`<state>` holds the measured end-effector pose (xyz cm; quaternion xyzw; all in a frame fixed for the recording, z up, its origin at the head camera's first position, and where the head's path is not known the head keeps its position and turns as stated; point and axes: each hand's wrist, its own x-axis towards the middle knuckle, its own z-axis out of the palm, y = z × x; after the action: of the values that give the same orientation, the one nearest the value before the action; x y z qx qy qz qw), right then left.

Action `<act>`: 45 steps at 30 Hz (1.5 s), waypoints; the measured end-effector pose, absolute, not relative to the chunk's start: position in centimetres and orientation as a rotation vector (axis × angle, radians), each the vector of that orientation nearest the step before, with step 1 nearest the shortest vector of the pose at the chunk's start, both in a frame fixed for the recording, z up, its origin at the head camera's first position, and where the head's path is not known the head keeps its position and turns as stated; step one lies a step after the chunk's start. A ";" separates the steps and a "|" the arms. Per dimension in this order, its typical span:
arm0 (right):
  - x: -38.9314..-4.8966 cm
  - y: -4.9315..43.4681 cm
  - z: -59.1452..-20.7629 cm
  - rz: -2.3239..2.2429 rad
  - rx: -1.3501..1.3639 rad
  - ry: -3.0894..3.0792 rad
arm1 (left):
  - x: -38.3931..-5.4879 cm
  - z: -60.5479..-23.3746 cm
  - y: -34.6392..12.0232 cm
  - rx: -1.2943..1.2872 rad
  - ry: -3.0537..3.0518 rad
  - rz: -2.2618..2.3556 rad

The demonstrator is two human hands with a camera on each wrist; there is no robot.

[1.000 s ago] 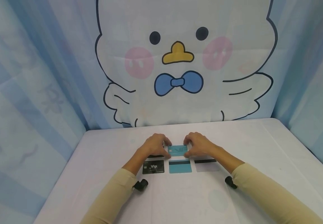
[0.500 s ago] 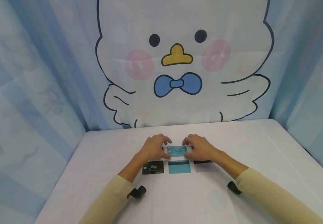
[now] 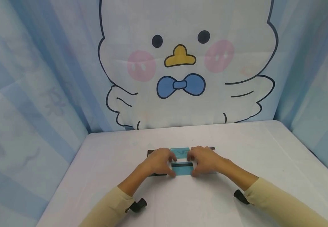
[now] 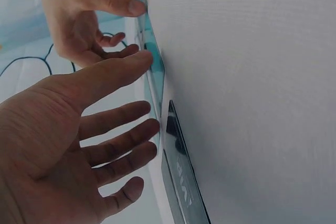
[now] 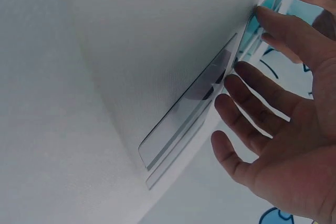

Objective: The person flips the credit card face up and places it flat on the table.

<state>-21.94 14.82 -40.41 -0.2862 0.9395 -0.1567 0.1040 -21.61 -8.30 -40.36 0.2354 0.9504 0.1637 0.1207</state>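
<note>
A blue card with a dark stripe (image 3: 182,171) lies in the middle of the near row on the table. My left hand (image 3: 158,160) is at its left edge, with thumb and fingers relaxed near the corners. Facing it at the right edge, my right hand (image 3: 205,159) has its fingers spread and slightly bent. Both wrist views show fairly straight fingers; the thumbs are at the blue card's near edge. Just behind lies a teal VIP card (image 3: 180,152). The left hand partly covers a black Vip card (image 4: 181,171); a pale card (image 5: 184,103) lies beneath the right hand.
Another black card (image 3: 150,152) shows behind my left hand. The dark-striped edge of a further card (image 3: 212,148) appears behind the right. A white cloth covers the table (image 3: 124,142); a printed curtain (image 3: 181,110) hangs along its back edge.
Both hands have moved from the sides of the teal VIP card toward me, to the sides of the striped blue card. The cards keep their two rows.
</note>
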 end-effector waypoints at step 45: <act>-22.4 13.5 -40.2 -0.389 -0.776 2.720 | -22.0 -40.0 -6.9 0.759 2.834 0.176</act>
<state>-22.42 13.54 -40.18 -0.2689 0.9429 -0.1349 0.1429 -22.05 -6.90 -40.02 0.2568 0.9593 0.0597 0.1010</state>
